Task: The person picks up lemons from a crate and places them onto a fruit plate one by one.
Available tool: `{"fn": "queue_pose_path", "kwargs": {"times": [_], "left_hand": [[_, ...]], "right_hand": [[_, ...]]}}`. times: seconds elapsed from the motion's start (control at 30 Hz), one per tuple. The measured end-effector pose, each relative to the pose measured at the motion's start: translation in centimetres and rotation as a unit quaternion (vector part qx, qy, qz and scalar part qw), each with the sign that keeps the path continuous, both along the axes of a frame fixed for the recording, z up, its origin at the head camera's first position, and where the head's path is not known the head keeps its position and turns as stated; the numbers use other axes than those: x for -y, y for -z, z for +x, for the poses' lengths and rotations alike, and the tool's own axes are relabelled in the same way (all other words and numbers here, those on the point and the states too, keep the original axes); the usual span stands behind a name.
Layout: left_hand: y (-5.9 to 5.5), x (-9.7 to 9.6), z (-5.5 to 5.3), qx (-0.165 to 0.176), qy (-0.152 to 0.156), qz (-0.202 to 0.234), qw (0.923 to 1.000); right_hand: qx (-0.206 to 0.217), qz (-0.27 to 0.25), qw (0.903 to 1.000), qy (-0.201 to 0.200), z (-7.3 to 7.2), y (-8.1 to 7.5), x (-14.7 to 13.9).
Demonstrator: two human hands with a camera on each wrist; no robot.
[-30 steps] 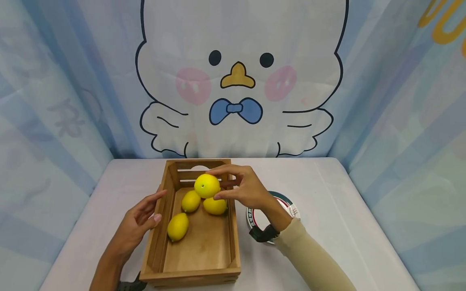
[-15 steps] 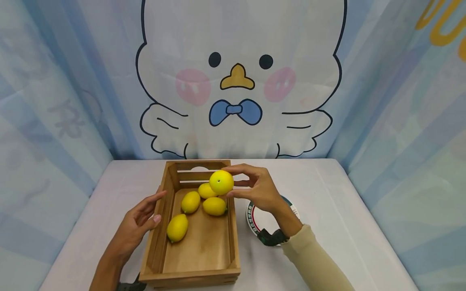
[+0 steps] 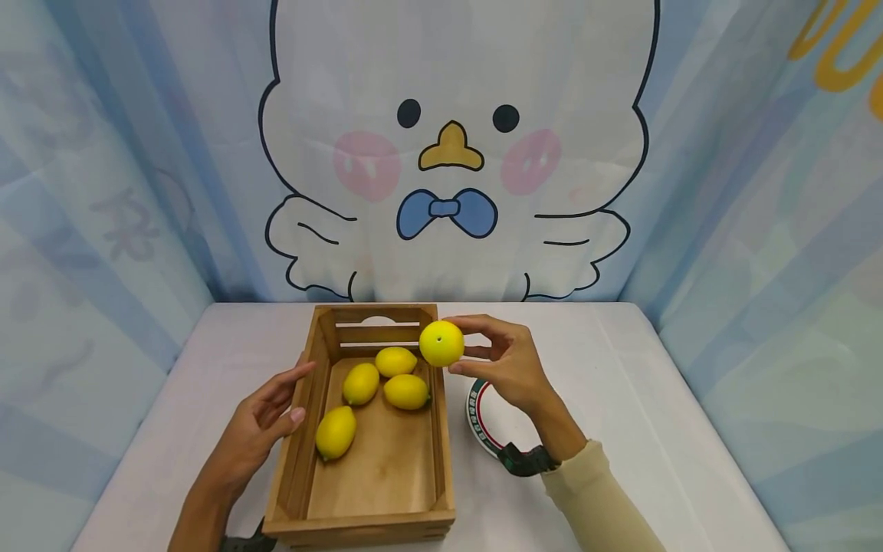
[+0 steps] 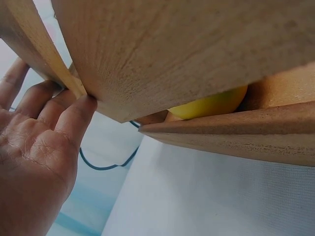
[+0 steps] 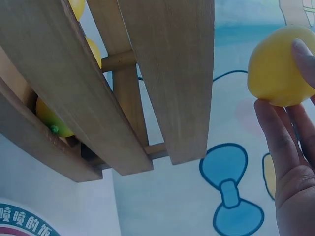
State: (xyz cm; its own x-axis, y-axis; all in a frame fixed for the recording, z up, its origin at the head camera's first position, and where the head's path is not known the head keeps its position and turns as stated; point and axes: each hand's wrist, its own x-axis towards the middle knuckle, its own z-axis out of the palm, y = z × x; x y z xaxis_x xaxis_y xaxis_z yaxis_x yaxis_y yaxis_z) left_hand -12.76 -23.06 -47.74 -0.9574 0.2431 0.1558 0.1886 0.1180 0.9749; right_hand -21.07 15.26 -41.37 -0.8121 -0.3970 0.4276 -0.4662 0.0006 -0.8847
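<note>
My right hand (image 3: 507,359) pinches a yellow lemon (image 3: 441,343) between thumb and fingers, up over the right wall of a slatted wooden crate (image 3: 375,524). In the right wrist view this lemon (image 5: 280,66) is held outside the crate slats. Several more lemons (image 3: 336,433) lie on the crate floor, toward its back and left. My left hand (image 3: 258,422) rests at the crate's left wall, fingers extended. The left wrist view has its fingertips touching the wooden slat (image 4: 64,64), palm visible and holding nothing.
A round white plate (image 3: 493,418) with a green and red patterned rim stands right of the crate, partly hidden under my right wrist. A white cloth covers the table (image 3: 607,383). Cartoon-printed curtains (image 3: 448,268) enclose the back and sides.
My right hand has carried its lemon rightward from over the crate's back to its right wall, uncovering another lemon behind. The left hand has stayed in place at the crate.
</note>
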Motion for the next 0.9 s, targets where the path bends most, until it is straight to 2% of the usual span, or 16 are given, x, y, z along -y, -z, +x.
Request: {"fn": "queue_pose_path", "kwargs": {"times": [0.33, 0.9], "left_hand": [[-0.1, 0.0, 0.1, -0.003, -0.002, 0.003, 1.0], [0.0, 0.0, 0.0, 0.008, -0.006, -0.004, 0.9999]], "right_hand": [[0.018, 0.003, 0.9988, 0.045, 0.5, 0.8, -1.1], [0.053, -0.018, 0.9961, 0.069, 0.8, 1.8, -2.9]]}}
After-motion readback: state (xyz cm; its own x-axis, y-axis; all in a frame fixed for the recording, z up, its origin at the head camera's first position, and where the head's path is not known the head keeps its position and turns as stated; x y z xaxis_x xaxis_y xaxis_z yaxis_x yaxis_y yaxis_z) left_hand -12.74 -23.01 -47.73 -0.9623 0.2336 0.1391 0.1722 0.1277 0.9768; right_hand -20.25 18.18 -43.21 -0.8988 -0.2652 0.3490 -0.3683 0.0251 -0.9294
